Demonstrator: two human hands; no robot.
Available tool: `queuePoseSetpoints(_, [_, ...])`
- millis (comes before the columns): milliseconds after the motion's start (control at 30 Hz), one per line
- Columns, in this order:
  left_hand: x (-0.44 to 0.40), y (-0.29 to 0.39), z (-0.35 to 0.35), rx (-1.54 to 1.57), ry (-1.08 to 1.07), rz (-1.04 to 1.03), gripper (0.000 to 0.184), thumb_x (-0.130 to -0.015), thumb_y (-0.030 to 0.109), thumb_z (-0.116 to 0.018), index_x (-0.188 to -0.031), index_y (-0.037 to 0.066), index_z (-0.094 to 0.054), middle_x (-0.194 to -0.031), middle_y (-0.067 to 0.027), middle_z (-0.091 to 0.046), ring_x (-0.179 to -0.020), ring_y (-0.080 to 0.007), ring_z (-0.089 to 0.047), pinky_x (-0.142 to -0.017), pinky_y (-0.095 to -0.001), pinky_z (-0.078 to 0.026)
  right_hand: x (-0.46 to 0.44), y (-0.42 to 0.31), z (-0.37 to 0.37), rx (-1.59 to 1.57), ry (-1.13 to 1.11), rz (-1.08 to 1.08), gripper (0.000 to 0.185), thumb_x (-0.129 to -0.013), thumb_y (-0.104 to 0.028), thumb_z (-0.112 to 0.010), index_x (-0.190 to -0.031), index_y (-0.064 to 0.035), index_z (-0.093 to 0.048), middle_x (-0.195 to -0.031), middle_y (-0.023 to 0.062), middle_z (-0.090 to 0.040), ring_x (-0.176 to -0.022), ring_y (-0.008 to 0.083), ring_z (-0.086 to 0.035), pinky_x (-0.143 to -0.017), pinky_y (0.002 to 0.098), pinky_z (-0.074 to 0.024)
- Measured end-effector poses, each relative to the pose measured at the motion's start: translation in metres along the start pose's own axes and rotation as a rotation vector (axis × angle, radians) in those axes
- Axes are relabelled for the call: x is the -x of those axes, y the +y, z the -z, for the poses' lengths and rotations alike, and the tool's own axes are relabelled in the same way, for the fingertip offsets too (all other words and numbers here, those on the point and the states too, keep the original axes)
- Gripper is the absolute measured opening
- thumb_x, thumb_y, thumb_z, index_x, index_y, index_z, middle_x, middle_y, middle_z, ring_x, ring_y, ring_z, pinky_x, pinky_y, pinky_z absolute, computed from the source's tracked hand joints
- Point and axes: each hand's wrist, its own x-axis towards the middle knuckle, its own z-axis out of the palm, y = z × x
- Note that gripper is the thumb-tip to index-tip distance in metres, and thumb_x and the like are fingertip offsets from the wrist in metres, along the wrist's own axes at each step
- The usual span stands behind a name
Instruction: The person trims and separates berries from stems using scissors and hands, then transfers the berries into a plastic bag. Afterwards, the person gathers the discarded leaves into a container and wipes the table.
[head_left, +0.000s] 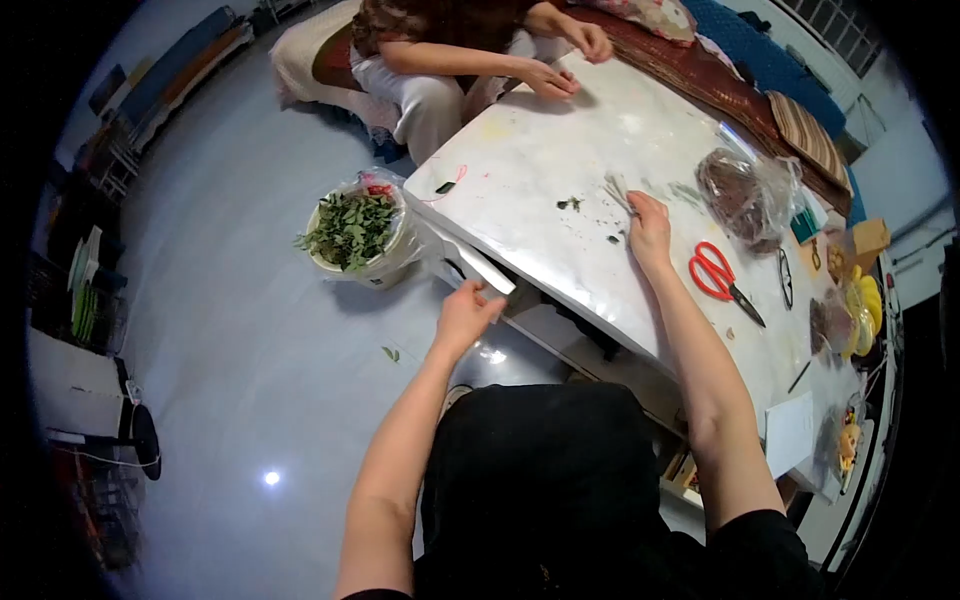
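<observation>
My right hand [650, 232] rests over the white table, its fingers closed on a small bunch of thin, pale stems [617, 190]. Dark leafy scraps [570, 204] lie on the tabletop to its left. Beyond the table's left edge is my left hand [467, 318], fingers curled in, just below a white strip [485, 268] beside the table. Whatever the left fingers may pinch is too small to make out. A plastic-lined bucket [385, 272] full of green leaves [350, 230] stands on the floor ahead of that hand.
Red-handled scissors [716, 275] lie right of my right forearm, near glasses [785, 278] and a plastic bag with dark contents [745, 195]. Across the table [520, 200] sits another person, both hands [550, 80] over its far edge. A fallen leaf [391, 354] is on the floor.
</observation>
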Motion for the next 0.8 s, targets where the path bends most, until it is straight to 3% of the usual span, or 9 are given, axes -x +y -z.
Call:
queuePoseSetpoints(33, [-0.019, -0.034, 0.001, 0.181, -0.002, 0.083, 0.042, -0.08, 0.028, -0.068, -0.108, -0.002, -0.057, -0.09, -0.0144, -0.066, -0.078, -0.0258, -0.065, -0.068, -0.0362, -0.053, 0.0, -0.001, -0.001, 0.017, 0.009, -0.009, 0.038, -0.073, 0.007, -0.047, -0.105, -0.0018, -0.065, -0.113, 0.0132, -0.063, -0.109, 0.033, -0.052, -0.097, 0.0384, -0.0398])
queuePoseSetpoints(100, [-0.033, -0.052, 0.035, 0.7, 0.208, 0.453, 0.035, -0.084, 0.025, -0.065, -0.105, -0.002, -0.057, -0.085, -0.009, -0.061, -0.077, -0.0232, -0.063, -0.065, -0.0335, -0.056, 0.002, -0.004, -0.004, 0.045, 0.027, -0.035, 0.037, -0.075, 0.007, -0.047, -0.106, -0.0007, -0.064, -0.114, 0.0138, -0.062, -0.109, 0.033, -0.051, -0.097, 0.0389, -0.0397])
queuePoseSetpoints(167, [-0.061, -0.119, 0.053, 0.912, 0.363, 0.541, 0.03, -0.087, 0.02, -0.063, -0.105, -0.002, -0.056, -0.088, -0.0097, -0.055, -0.081, -0.0261, -0.062, -0.067, -0.0343, -0.058, 0.001, -0.009, -0.008, 0.063, 0.029, -0.06, 0.037, -0.075, 0.006, -0.047, -0.107, 0.0003, -0.064, -0.114, 0.0149, -0.061, -0.109, 0.0337, -0.051, -0.098, 0.0393, -0.0395])
queuePoseSetpoints(233, [-0.08, -0.15, 0.07, 1.119, 0.444, 0.691, 0.031, -0.091, 0.018, -0.058, -0.111, -0.003, -0.052, -0.099, -0.0199, -0.055, -0.087, -0.0295, -0.061, -0.071, -0.0368, -0.059, 0.002, -0.012, -0.014, 0.092, 0.037, -0.093, 0.037, -0.075, 0.006, -0.047, -0.108, 0.0013, -0.063, -0.115, 0.0159, -0.061, -0.109, 0.0344, -0.051, -0.098, 0.0396, -0.0393])
queuePoseSetpoints(367, [-0.113, -0.174, 0.076, 1.3, 0.441, 0.672, 0.028, -0.09, 0.015, -0.059, -0.108, -0.005, -0.051, -0.103, -0.0219, -0.051, -0.095, -0.0349, -0.059, -0.077, -0.0413, -0.059, -0.003, -0.03, -0.027, 0.071, 0.032, -0.026, 0.037, -0.073, 0.009, -0.048, -0.107, 0.0036, -0.061, -0.116, 0.0188, -0.059, -0.109, 0.0371, -0.05, -0.098, 0.0408, -0.0395])
queuePoseSetpoints(467, [-0.129, -0.172, 0.076, 1.472, 0.624, 0.693, 0.027, -0.09, 0.01, -0.059, -0.11, -0.006, -0.05, -0.107, -0.0231, -0.05, -0.097, -0.0375, -0.058, -0.08, -0.0451, -0.058, -0.02, -0.056, -0.045, -0.069, -0.056, 0.049, 0.036, -0.074, 0.009, -0.048, -0.107, 0.0044, -0.061, -0.115, 0.0184, -0.059, -0.109, 0.0369, -0.05, -0.097, 0.0401, -0.0403])
queuePoseSetpoints(667, [-0.144, -0.219, 0.077, 1.775, 0.683, 0.711, 0.024, -0.092, 0.009, -0.053, -0.109, -0.007, -0.05, -0.103, -0.0196, -0.057, -0.09, -0.0365, -0.061, -0.08, -0.0471, -0.059, -0.085, -0.051, -0.061, -0.345, -0.327, 0.011, 0.043, -0.076, 0.006, -0.046, -0.115, -0.0028, -0.061, -0.118, 0.0129, -0.06, -0.109, 0.0283, -0.055, -0.097, 0.0352, -0.0418])
queuePoseSetpoints(700, [-0.141, -0.216, 0.079, 1.808, 0.651, 0.703, 0.022, -0.091, 0.01, -0.054, -0.106, -0.005, -0.051, -0.102, -0.0195, -0.059, -0.083, -0.0352, -0.063, -0.068, -0.0392, -0.061, -0.102, -0.043, -0.068, -0.337, -0.314, 0.018, 0.041, -0.075, 0.004, -0.047, -0.113, -0.0025, -0.062, -0.118, 0.0145, -0.06, -0.111, 0.0307, -0.054, -0.098, 0.0359, -0.0417])
queuePoseSetpoints(800, [-0.145, -0.25, 0.08, 1.587, 0.656, 0.744, 0.017, -0.089, 0.011, -0.056, -0.099, -0.002, -0.052, -0.094, -0.0174, -0.06, -0.075, -0.0289, -0.063, -0.055, -0.0293, -0.056, -0.146, -0.016, -0.104, -0.282, -0.258, 0.041, 0.04, -0.074, 0.003, -0.049, -0.111, -0.0024, -0.063, -0.119, 0.016, -0.06, -0.113, 0.0326, -0.053, -0.099, 0.0363, -0.0415])
